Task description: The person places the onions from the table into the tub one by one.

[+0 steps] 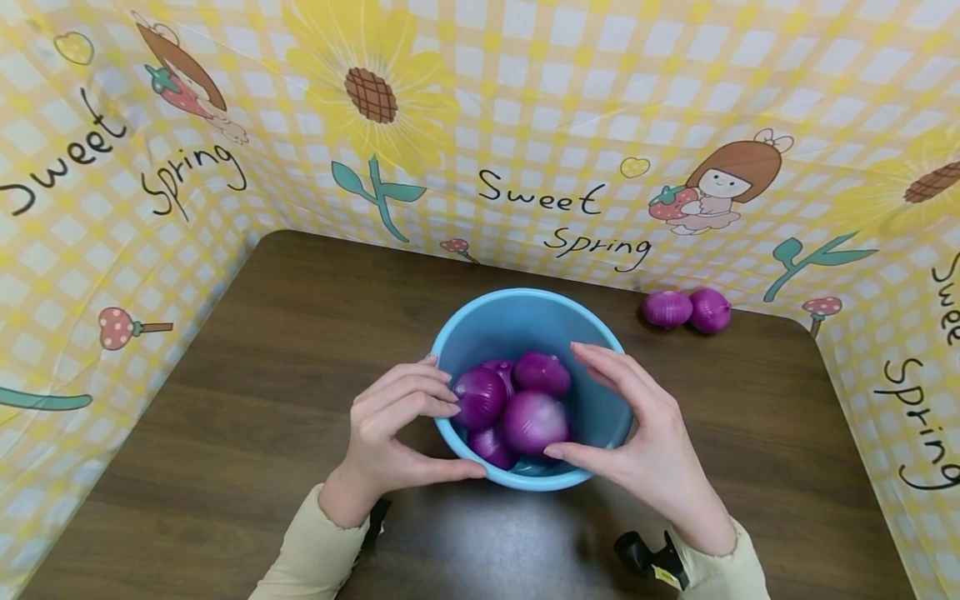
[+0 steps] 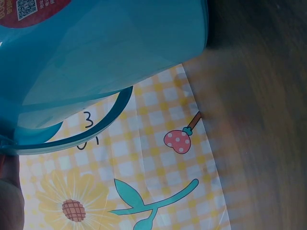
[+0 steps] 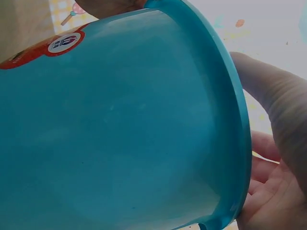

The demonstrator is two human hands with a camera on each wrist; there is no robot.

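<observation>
A blue plastic bucket (image 1: 522,297) stands on the table with several red onions (image 1: 536,423) inside. My left hand (image 1: 390,429) holds its left side, the fingers over the rim beside an onion and the thumb along the near rim. Over the right part of the opening, my right hand (image 1: 645,425) is spread, its thumb tip close to the front onion; whether they touch I cannot tell. Below the rim, the bucket's outer wall (image 3: 134,120) fills much of the right wrist view. The left wrist view shows its handle (image 2: 110,117) hanging down.
Two more red onions (image 1: 667,309) lie together at the back right of the dark wooden table (image 1: 247,358). A yellow checked cloth (image 1: 525,108) hangs behind and at both sides. A black device (image 1: 648,557) is on my right wrist.
</observation>
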